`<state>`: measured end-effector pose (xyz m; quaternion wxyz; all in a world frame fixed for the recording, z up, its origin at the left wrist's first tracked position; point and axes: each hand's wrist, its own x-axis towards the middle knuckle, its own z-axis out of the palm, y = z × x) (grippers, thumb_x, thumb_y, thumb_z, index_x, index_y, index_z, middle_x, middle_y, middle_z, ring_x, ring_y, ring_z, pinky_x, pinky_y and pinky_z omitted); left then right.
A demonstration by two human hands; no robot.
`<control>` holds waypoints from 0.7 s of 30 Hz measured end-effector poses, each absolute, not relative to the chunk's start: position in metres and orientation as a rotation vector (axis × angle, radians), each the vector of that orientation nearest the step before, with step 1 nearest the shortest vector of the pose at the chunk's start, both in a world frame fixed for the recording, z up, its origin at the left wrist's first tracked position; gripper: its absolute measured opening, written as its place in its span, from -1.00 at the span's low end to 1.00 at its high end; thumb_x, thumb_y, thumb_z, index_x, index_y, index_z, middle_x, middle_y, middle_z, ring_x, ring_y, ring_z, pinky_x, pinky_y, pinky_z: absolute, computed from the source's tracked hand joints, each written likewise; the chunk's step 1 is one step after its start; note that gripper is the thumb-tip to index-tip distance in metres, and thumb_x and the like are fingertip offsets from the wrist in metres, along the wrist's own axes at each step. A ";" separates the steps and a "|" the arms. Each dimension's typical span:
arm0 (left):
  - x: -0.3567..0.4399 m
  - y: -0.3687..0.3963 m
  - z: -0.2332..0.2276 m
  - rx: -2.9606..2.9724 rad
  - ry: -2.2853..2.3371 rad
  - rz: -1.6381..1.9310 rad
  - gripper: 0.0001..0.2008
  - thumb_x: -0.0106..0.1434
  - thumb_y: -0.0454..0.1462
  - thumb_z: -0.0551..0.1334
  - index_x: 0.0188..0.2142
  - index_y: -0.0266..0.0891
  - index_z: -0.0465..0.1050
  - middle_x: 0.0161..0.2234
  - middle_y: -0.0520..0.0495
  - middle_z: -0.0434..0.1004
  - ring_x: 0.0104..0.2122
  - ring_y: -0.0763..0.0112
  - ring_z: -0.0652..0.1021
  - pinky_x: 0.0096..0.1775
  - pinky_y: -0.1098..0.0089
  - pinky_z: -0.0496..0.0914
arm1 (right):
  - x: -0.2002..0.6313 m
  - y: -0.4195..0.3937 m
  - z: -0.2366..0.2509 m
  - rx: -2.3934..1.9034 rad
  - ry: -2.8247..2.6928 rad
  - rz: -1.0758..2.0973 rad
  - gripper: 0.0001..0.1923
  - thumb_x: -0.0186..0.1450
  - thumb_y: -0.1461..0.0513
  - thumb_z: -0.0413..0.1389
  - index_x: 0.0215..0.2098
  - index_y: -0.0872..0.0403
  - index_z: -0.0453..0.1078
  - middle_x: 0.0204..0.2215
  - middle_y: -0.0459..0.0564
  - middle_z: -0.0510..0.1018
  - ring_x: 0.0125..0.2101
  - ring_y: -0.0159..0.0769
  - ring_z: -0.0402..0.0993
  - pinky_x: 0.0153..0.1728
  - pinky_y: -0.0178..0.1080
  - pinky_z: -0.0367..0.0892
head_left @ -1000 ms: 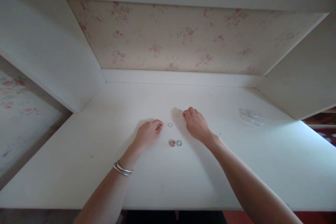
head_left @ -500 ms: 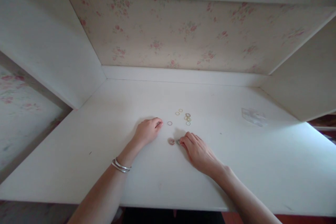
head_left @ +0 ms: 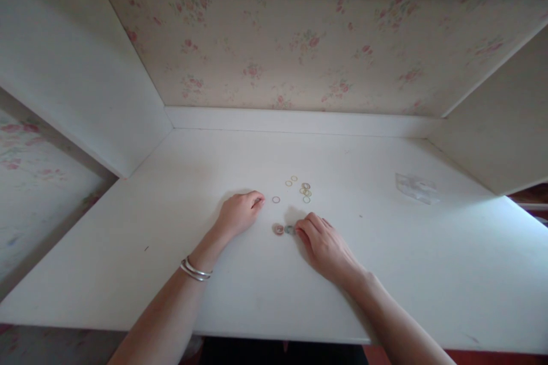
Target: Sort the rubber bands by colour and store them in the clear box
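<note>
View from above of a white desk (head_left: 240,296) w/ floral back panel (head_left: 299,51). Both hands rest on the surface, knuckles up, among tiny coloured elastic rings. Left hand (head_left: 240,214) is loosely curled, fingertips tucked near a single ring (head_left: 276,199) just to its right; can't tell if it holds anything. Two silver bangles (head_left: 194,270) sit on that wrist. Right hand (head_left: 323,245) lies flat, fingers narrowed to a pinch, tips touching the teal ring (head_left: 290,230), which lies just beside a pink ring (head_left: 279,229); the 2 look set apart as a pair, probably by kind. Farther back, approx. 6 yellow-green rings (head_left: 305,191) lie in a loose cluster, 2 of them slightly to the left; exact count is unclear, too small. A clear plastic bag (head_left: 417,188) lies well apart at right, near the side wall.
</note>
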<state>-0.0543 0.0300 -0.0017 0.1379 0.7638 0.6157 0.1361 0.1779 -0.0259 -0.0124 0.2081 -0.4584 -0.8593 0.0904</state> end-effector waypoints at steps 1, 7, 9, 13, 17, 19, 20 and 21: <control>-0.054 0.030 -0.002 2.210 1.777 0.395 -0.73 0.31 -0.14 0.03 -0.17 -0.06 0.49 -0.27 0.02 0.60 -0.34 0.38 0.54 -0.33 0.45 0.29 | 0.179 -0.025 -0.013 -1.302 -2.334 0.280 -0.78 0.39 0.25 -0.16 -0.23 0.09 0.31 -0.34 0.00 0.38 -0.36 -0.32 0.33 -0.27 -0.24 0.25; -0.053 0.029 -0.001 2.221 1.772 0.417 -0.74 0.31 -0.14 0.04 -0.18 -0.04 0.49 -0.27 0.04 0.59 -0.33 0.38 0.54 -0.34 0.44 0.28 | 0.181 -0.023 -0.008 -1.330 -2.191 0.394 -0.80 0.37 0.19 -0.08 -0.18 0.07 0.35 -0.32 0.00 0.38 -0.32 -0.32 0.35 -0.27 -0.26 0.27; -0.053 0.028 0.000 2.215 1.776 0.414 -0.74 0.31 -0.14 0.04 -0.18 -0.05 0.49 -0.27 0.03 0.59 -0.34 0.38 0.54 -0.34 0.44 0.28 | 0.181 -0.024 -0.006 -1.262 -2.278 0.391 -0.78 0.34 0.17 -0.02 -0.10 0.02 0.36 -0.31 -0.01 0.37 -0.31 -0.31 0.34 -0.24 -0.23 0.26; -0.052 0.028 0.002 2.212 1.816 0.369 -0.73 0.31 -0.12 0.04 -0.17 -0.06 0.49 -0.30 0.03 0.60 -0.35 0.39 0.54 -0.35 0.45 0.27 | 0.181 -0.026 -0.005 -1.172 -2.392 0.344 -0.75 0.32 0.21 -0.01 -0.06 -0.07 0.40 -0.35 -0.04 0.33 -0.34 -0.34 0.31 -0.24 -0.21 0.24; -0.052 0.029 0.001 2.237 1.831 0.363 -0.73 0.31 -0.12 0.03 -0.18 -0.04 0.49 -0.30 0.03 0.60 -0.35 0.37 0.54 -0.36 0.45 0.27 | 0.181 -0.025 -0.006 -1.174 -2.386 0.328 -0.78 0.33 0.22 -0.02 -0.16 -0.03 0.45 -0.36 -0.04 0.34 -0.34 -0.36 0.31 -0.25 -0.22 0.23; -0.052 0.029 0.000 2.244 1.836 0.368 -0.73 0.31 -0.12 0.03 -0.18 -0.04 0.49 -0.31 0.03 0.60 -0.35 0.37 0.54 -0.36 0.45 0.27 | 0.181 -0.025 -0.007 -1.181 -2.382 0.336 -0.79 0.34 0.22 -0.02 -0.22 -0.01 0.46 -0.36 -0.04 0.35 -0.35 -0.37 0.31 -0.25 -0.23 0.23; -0.052 0.029 0.000 2.247 1.837 0.372 -0.73 0.31 -0.12 0.03 -0.18 -0.04 0.49 -0.32 0.03 0.60 -0.36 0.37 0.54 -0.37 0.45 0.27 | 0.181 -0.024 -0.007 -1.184 -2.380 0.340 -0.79 0.34 0.22 -0.03 -0.23 0.00 0.46 -0.36 -0.05 0.36 -0.36 -0.37 0.32 -0.25 -0.24 0.22; -0.052 0.029 -0.001 2.250 1.836 0.376 -0.73 0.31 -0.12 0.03 -0.18 -0.04 0.49 -0.32 0.04 0.60 -0.36 0.37 0.54 -0.37 0.45 0.27 | 0.182 -0.024 -0.007 -1.187 -2.377 0.344 -0.79 0.35 0.23 -0.03 -0.23 0.00 0.45 -0.35 -0.05 0.36 -0.36 -0.38 0.32 -0.25 -0.24 0.22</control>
